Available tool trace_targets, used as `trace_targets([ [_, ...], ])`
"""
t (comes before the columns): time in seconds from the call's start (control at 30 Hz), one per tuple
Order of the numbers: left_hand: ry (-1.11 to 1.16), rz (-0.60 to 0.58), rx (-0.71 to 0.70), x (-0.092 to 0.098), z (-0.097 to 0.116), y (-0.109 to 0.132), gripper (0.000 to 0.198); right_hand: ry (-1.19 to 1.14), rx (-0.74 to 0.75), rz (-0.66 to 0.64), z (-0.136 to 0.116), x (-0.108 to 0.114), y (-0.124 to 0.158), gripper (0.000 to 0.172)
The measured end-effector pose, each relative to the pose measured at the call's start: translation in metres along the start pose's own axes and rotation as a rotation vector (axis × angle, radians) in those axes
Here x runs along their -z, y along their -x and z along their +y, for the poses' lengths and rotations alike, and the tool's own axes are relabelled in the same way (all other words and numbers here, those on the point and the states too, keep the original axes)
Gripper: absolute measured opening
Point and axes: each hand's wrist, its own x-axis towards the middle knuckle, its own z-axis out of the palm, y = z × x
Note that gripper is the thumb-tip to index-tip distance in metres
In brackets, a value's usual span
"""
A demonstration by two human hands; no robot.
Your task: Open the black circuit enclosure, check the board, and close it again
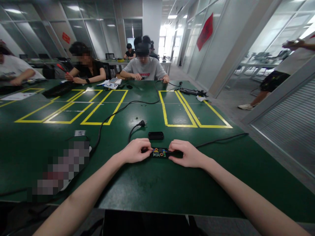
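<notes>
An opened black power adapter (pixel 159 153) lies on the green table in front of me, its circuit board and small coils showing. My left hand (pixel 138 150) pinches the adapter's left end between thumb and fingers. At its right end, where a black cable leaves, my right hand (pixel 185 153) is closed with thumb and fingertips on the case. The fingers partly hide both ends. Just beyond the adapter sits a separate black cover (pixel 156 135), touched by neither hand. A black cord with a mains plug (pixel 141 124) curves out past my left hand.
A power strip (pixel 90 149), mostly blurred, lies at left with its cable running across the green table (pixel 133 193). Yellow tape (pixel 180 126) marks rectangles farther off. Several people sit across the table; a black folded stand-like object (pixel 193 92) lies at the far right.
</notes>
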Motion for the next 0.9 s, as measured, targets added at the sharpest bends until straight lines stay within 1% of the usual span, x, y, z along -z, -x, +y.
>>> trace_targets([
  [0.07, -0.028, -0.007, 0.001, 0.0, 0.0, 0.0, 0.018, 0.057, 0.027, -0.007, 0.002, -0.003, 0.0, 0.025],
  [0.1, -0.041, -0.012, -0.004, 0.001, 0.0, 0.0, 0.019, 0.087, 0.04, -0.007, 0.003, -0.004, -0.001, 0.026],
  [0.23, -0.065, -0.048, -0.032, 0.003, -0.001, 0.0, 0.019, 0.19, 0.093, -0.015, 0.006, -0.007, -0.001, 0.019],
  [0.37, -0.13, -0.006, -0.032, 0.003, -0.005, -0.001, 0.021, 0.255, 0.086, -0.02, 0.008, -0.006, -0.004, 0.018],
  [0.47, -0.127, 0.038, -0.031, 0.001, -0.009, -0.001, 0.021, 0.26, 0.05, 0.005, 0.009, -0.005, -0.005, 0.018],
  [0.57, -0.056, 0.116, -0.002, -0.003, -0.014, -0.003, 0.011, 0.18, 0.013, 0.067, 0.012, -0.005, -0.006, 0.02],
  [0.63, -0.068, 0.222, 0.051, -0.007, -0.019, -0.006, 0.016, 0.124, -0.043, 0.151, 0.017, -0.006, -0.006, 0.02],
  [0.7, -0.143, 0.338, 0.118, -0.011, -0.024, -0.011, 0.027, 0.115, -0.129, 0.246, 0.023, -0.009, -0.008, 0.023],
  [0.73, -0.186, 0.361, 0.161, -0.013, -0.026, -0.014, 0.033, 0.126, -0.172, 0.278, 0.027, -0.011, -0.009, 0.026],
  [0.8, -0.226, 0.342, 0.236, -0.016, -0.029, -0.019, 0.037, 0.142, -0.228, 0.295, 0.034, -0.018, -0.011, 0.033],
  [0.83, -0.21, 0.317, 0.241, -0.018, -0.03, -0.021, 0.037, 0.131, -0.24, 0.286, 0.036, -0.021, -0.012, 0.035],
  [0.9, -0.115, 0.303, 0.236, -0.02, -0.031, -0.024, 0.038, 0.056, -0.259, 0.267, 0.04, -0.027, -0.013, 0.04],
])
